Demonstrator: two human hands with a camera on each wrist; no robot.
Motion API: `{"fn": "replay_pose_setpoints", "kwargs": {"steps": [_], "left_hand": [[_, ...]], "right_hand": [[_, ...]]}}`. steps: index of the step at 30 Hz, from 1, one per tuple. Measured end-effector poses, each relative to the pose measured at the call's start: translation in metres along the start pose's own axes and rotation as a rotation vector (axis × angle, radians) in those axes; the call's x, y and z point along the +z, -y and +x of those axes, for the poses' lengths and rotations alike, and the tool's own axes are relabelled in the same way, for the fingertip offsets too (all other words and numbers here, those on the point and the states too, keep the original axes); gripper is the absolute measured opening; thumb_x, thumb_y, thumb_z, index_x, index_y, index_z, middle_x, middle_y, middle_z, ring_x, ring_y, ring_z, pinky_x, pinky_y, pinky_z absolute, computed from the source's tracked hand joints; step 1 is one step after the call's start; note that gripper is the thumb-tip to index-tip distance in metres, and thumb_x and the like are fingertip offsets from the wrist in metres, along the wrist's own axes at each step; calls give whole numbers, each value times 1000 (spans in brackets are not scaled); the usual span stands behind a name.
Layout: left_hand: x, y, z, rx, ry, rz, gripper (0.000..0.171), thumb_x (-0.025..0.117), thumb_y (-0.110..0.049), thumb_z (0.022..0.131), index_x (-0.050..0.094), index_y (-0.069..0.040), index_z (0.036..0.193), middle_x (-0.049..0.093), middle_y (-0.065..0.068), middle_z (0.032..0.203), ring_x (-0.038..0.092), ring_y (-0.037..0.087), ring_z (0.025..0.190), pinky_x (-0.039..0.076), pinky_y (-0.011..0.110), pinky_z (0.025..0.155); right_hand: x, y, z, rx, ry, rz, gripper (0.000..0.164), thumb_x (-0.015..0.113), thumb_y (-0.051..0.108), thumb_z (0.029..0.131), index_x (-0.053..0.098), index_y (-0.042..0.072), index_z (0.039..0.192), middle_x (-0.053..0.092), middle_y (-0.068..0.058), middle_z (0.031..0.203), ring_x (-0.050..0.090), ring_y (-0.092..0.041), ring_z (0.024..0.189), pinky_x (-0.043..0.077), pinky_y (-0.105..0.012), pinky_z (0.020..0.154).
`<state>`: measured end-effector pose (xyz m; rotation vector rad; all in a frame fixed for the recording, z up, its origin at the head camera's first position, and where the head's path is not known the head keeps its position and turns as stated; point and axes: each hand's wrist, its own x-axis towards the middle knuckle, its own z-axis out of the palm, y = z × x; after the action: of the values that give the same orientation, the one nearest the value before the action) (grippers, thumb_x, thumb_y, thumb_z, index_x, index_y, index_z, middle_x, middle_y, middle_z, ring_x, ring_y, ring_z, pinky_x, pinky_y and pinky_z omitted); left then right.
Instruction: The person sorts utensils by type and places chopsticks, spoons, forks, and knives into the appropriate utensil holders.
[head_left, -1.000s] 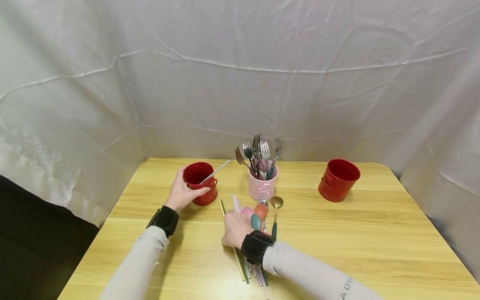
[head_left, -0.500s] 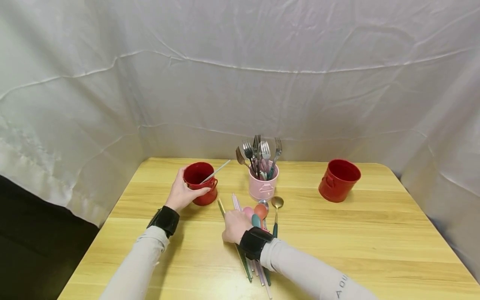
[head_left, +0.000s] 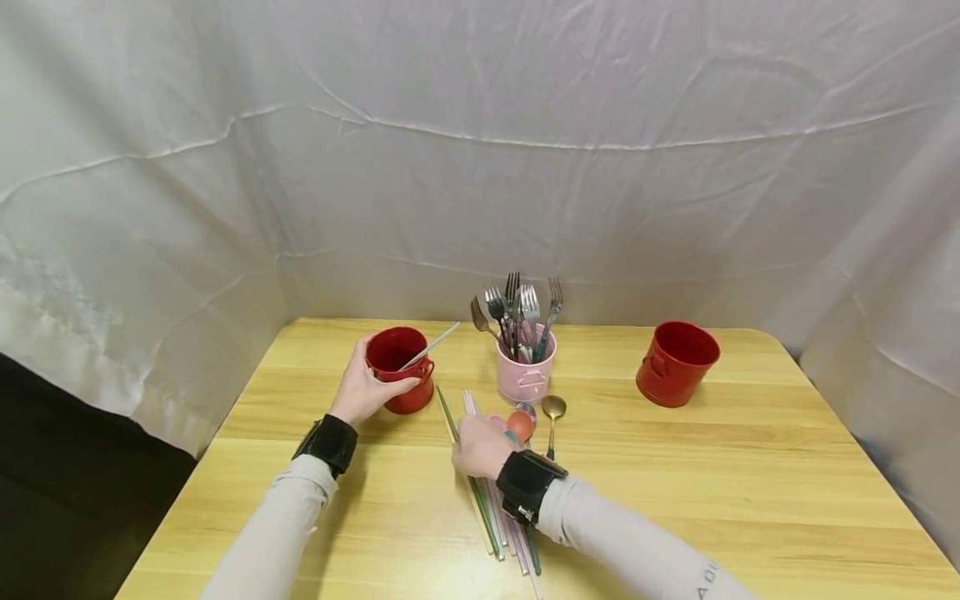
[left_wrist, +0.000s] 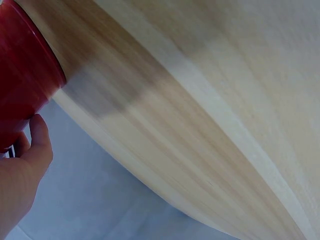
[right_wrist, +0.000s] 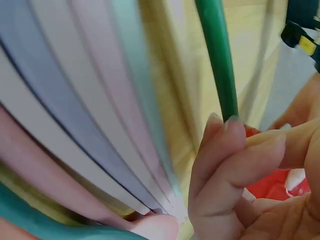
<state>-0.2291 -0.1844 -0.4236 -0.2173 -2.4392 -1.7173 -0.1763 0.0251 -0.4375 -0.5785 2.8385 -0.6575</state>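
My left hand (head_left: pixel 369 385) grips a small red metal pail (head_left: pixel 408 396) at the table's left, thumb across its front and fingers round the far side. One pale stick leans inside the pail, its end poking out past the rim. In the left wrist view, the fingertips press on the pail's wall (left_wrist: pixel 25 75). My right hand (head_left: pixel 480 448) pinches a green chopstick (right_wrist: pixel 220 55) between thumb and fingers, above the pile. Beside it lie several pastel chopsticks (right_wrist: pixel 95 85), partly hidden under the wrist, and a pale yellow chopstick (head_left: pixel 480 518).
Behind the pile stands a pink pail (head_left: pixel 517 382) full of forks (head_left: pixel 530 304). An orange spoon (head_left: pixel 520 426) and a gold spoon with a dark handle (head_left: pixel 553 408) lie right of the hand. Another red pail (head_left: pixel 671 379) stands at the right. Grey cloth (head_left: pixel 480 183) hangs behind the table.
My right hand has shifted slightly right and away from me, and the green chopstick has separated from the yellow one, its far end now further forward. The left hand and its pail stay put.
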Motion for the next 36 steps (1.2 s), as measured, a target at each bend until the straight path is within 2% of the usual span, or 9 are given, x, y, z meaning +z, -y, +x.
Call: {"fn": "replay_pose_setpoints", "kwargs": {"steps": [3,8,14,19,24,28,34,36], "left_hand": [[0,1,0,1,-2,-6,87,83,-11,69,31,2,136,43,23,133,40,40,123,37,55,101],[0,2,1,6,-1,-2,87,83,-11,69,30,3,136,43,23,133,40,40,123,37,55,101],[-1,0,1,6,6,2,87,83,-11,69,30,2,136,43,23,134,40,40,124,37,55,101],[-2,-3,-1,0,12,13,87,82,-10,70,29,3,137,43,23,134,40,40,124,37,55,101],[-2,-3,-2,9,10,23,85,82,-10,71,29,3,137,43,24,133,41,40,123,37,55,101],[-1,7,1,19,3,27,86,83,-13,70,30,3,136,44,23,132,41,40,122,37,57,100],[1,33,10,2,-14,79,92,85,-31,67,30,-7,137,45,12,132,43,29,121,40,51,100],[0,26,8,-2,-9,57,92,85,-28,67,30,-5,137,45,14,132,43,30,121,39,51,101]], "right_hand": [[-7,0,-1,-16,7,69,28,56,12,82,41,14,58,38,4,53,43,-15,49,31,-27,45],[-19,-4,-2,-49,41,210,14,56,13,87,49,11,74,42,3,59,43,-12,51,31,-25,45],[-31,-9,-1,-162,70,221,7,56,12,88,53,10,81,41,7,55,38,-8,45,28,-22,42],[-41,-3,2,-231,109,307,4,55,14,93,54,10,90,49,6,58,41,-7,46,32,-21,43],[-55,9,8,-301,4,391,5,53,13,94,55,9,94,64,-3,68,47,-7,49,35,-20,46],[-67,20,16,-366,-111,455,5,54,9,94,55,4,95,62,-6,69,49,-9,55,37,-21,50],[-81,34,32,-377,-296,543,9,56,9,93,56,2,98,66,-10,78,61,-18,70,48,-24,62],[-84,37,37,-389,-376,564,9,57,9,93,57,2,98,67,-11,81,62,-19,73,50,-27,65]]}}
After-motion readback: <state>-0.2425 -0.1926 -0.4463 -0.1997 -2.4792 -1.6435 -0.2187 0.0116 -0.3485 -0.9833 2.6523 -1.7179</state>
